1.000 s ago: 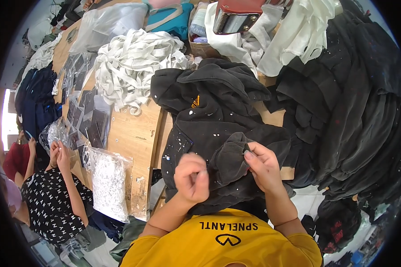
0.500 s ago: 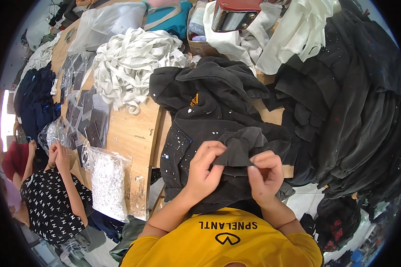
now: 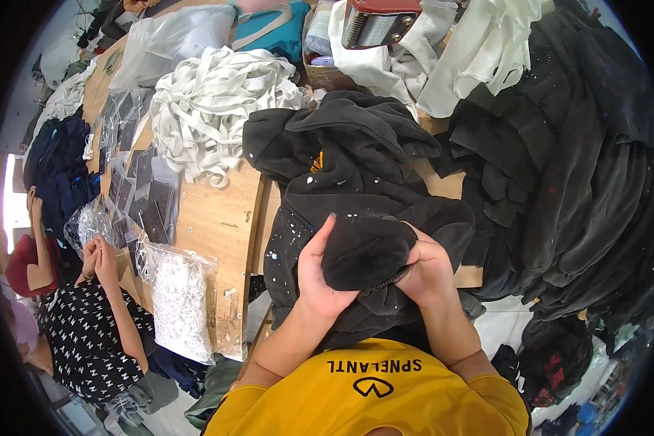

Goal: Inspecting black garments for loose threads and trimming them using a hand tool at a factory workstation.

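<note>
Left hand [image 3: 318,272] and right hand [image 3: 425,269]: each grip closed on a folded section of black paint-speckled fabric garment [image 3: 363,251] over the wooden tabletop [image 3: 214,218].

Bright even daylight, soft shadows, glare at left edge, strong fisheye bending, black vignette corners

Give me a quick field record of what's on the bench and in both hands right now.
left hand: grips the left side of a bunched black cuff
right hand: grips the right side of the same cuff
garment: black sweatshirt with white paint specks, spread on the wooden table
left of it: heap of white cord; clear bag of white pieces
right of it: stack of black garments
far edge: tape dispenser, white cloth
other person: seated at lower left, patterned black top
</note>
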Motion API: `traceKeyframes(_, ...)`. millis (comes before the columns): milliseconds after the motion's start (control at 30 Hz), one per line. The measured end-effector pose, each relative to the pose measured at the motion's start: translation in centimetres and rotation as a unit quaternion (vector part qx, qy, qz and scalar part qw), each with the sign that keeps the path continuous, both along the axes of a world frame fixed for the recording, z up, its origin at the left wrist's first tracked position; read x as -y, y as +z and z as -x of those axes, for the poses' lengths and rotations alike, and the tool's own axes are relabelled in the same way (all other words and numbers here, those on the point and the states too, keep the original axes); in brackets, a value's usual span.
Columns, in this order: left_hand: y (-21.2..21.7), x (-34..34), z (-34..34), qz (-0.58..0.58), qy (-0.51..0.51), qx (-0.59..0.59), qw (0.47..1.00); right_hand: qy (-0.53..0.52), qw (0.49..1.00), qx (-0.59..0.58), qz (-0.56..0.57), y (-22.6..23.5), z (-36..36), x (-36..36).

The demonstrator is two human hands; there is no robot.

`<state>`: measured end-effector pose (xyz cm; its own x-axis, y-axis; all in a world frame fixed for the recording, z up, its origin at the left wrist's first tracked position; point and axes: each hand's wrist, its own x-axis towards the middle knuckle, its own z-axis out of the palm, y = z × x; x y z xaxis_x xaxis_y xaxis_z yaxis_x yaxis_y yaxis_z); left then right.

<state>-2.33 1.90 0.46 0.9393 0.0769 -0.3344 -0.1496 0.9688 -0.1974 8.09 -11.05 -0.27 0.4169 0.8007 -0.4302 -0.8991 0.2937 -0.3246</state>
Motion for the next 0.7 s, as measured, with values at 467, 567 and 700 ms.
traceKeyframes(467, 0.8, 0.1, -3.6, 0.045, 0.054, 0.135, 0.988, -0.13, 0.967, 0.191, 0.108, 2.3, -1.7, -1.8)
traceKeyframes(567, 2.4, -0.2, -4.5, -0.001, 0.071, 0.117, 0.991, -0.146, 0.889, 0.429, 0.072, 1.8, -1.9, -3.2)
traceKeyframes(700, 4.0, -1.2, -5.4, -0.064, 0.121, 0.138, 0.981, -0.13, 0.707, 0.671, 0.181, 4.2, -4.4, -4.3)
